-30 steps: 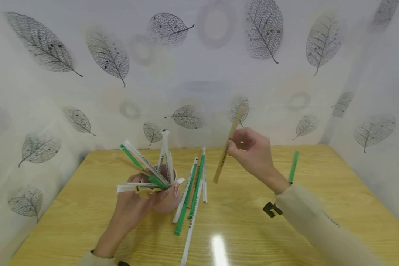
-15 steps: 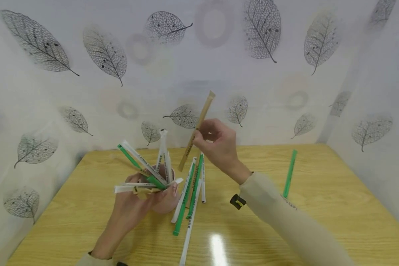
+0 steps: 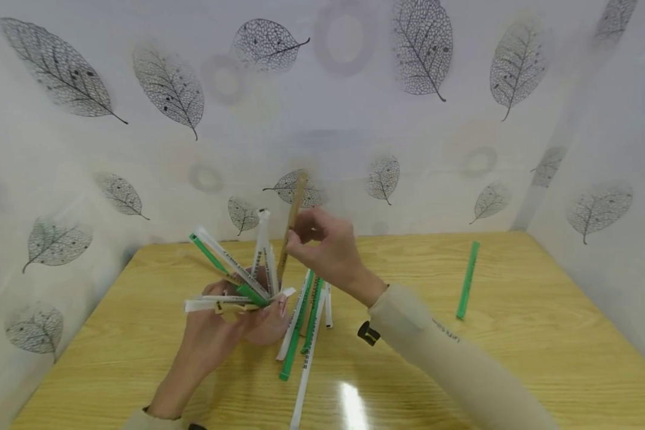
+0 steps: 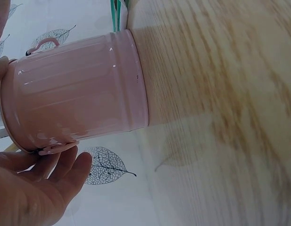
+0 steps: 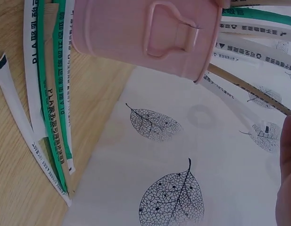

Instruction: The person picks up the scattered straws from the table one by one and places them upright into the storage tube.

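Observation:
My left hand (image 3: 215, 337) grips a pink pail (image 4: 74, 89) that stands on the table, with the thumb at its rim and fingers by a side handle. White, green and brown paper-wrapped straws fan out of the pail's mouth, among them a white straw (image 3: 231, 263) leaning left. Between thumb and fingers, my right hand (image 3: 328, 245) pinches a brown wrapped straw (image 3: 297, 200), held steeply over the pail's right side. In the right wrist view the lower end of this straw passes behind the pail's rim. The pail's inside is mostly hidden by the straws.
Right of the pail, several wrapped straws lie in a loose pile on the wooden table (image 3: 408, 382), including a green straw (image 3: 290, 352) and a long white straw (image 3: 303, 382). Farther right lies a lone green straw (image 3: 468, 280). A leaf-patterned sheet (image 3: 344, 119) rises behind the table.
My right hand has carried the brown straw left from beyond the pile to the pail, then lowered it to the rim. The left hand and the pail stay put.

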`<state>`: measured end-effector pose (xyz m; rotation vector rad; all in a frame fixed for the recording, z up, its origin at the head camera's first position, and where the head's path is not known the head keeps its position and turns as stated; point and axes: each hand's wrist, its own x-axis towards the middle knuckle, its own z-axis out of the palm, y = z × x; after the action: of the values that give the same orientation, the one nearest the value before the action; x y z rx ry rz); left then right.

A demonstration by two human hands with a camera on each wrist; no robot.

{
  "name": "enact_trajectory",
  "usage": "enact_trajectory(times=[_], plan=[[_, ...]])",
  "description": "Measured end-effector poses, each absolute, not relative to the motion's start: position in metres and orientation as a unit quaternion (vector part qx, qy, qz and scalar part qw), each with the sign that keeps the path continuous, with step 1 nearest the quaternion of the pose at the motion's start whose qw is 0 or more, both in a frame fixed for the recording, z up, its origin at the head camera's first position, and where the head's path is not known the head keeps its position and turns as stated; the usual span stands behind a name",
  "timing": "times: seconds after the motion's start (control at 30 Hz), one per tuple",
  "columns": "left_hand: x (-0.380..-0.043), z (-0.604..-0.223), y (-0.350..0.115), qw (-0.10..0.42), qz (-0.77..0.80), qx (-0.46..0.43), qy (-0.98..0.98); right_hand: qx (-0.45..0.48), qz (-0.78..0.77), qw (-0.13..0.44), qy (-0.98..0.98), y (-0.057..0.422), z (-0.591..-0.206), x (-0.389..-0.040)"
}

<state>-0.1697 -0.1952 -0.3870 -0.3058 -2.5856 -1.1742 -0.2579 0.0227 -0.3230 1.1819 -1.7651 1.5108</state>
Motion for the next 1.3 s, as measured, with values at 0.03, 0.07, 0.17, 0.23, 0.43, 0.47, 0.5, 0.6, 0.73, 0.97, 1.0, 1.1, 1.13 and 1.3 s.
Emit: enact_trajectory(times=[0.03,0.07,0.17,0.23,0.43,0.47,0.5,0.6,0.73,0.97,1.0,1.1,1.13,1.3], plan=[[-0.17,-0.387,-0.195,0.143,-0.407,-0.106,-0.896,0.446,0.549,0.258,-0.658,0.022,-0.325,-0.257],[-0.17,-0.387,-0.195,0.144,-0.406,-0.106,-0.896,0.454,0.541,0.252,-0.662,0.021,-0.327,-0.257],[-0.169,-0.386,-0.195,0.152,-0.405,-0.111,-0.895,0.473,0.517,0.229,-0.676,0.02,-0.332,-0.257],[-0.169,-0.386,-0.194,0.158,-0.404,-0.115,-0.893,0.482,0.503,0.213,-0.685,0.019,-0.335,-0.256],[-0.168,-0.385,-0.194,0.162,-0.414,-0.111,-0.889,0.508,0.462,0.175,-0.705,0.018,-0.347,-0.255],[-0.168,-0.385,-0.194,0.161,-0.414,-0.108,-0.889,0.513,0.454,0.172,-0.708,0.018,-0.349,-0.255],[-0.168,-0.385,-0.194,0.16,-0.412,-0.107,-0.89,0.516,0.447,0.17,-0.711,0.018,-0.351,-0.255],[-0.167,-0.385,-0.194,0.156,-0.41,-0.104,-0.893,0.524,0.426,0.168,-0.718,0.018,-0.355,-0.255],[-0.167,-0.384,-0.194,0.155,-0.411,-0.1,-0.893,0.531,0.408,0.166,-0.724,0.019,-0.359,-0.254],[-0.167,-0.384,-0.195,0.147,-0.417,-0.088,-0.893,0.533,0.405,0.159,-0.726,0.018,-0.361,-0.254],[-0.167,-0.385,-0.195,0.144,-0.417,-0.087,-0.893,0.533,0.404,0.16,-0.726,0.018,-0.361,-0.254],[-0.167,-0.386,-0.196,0.141,-0.417,-0.086,-0.894,0.528,0.398,0.159,-0.733,0.021,-0.361,-0.253],[-0.167,-0.387,-0.196,0.141,-0.415,-0.085,-0.895,0.524,0.396,0.156,-0.737,0.022,-0.361,-0.253],[-0.167,-0.389,-0.195,0.134,-0.408,-0.081,-0.9,0.503,0.39,0.138,-0.759,0.045,-0.359,-0.253]])
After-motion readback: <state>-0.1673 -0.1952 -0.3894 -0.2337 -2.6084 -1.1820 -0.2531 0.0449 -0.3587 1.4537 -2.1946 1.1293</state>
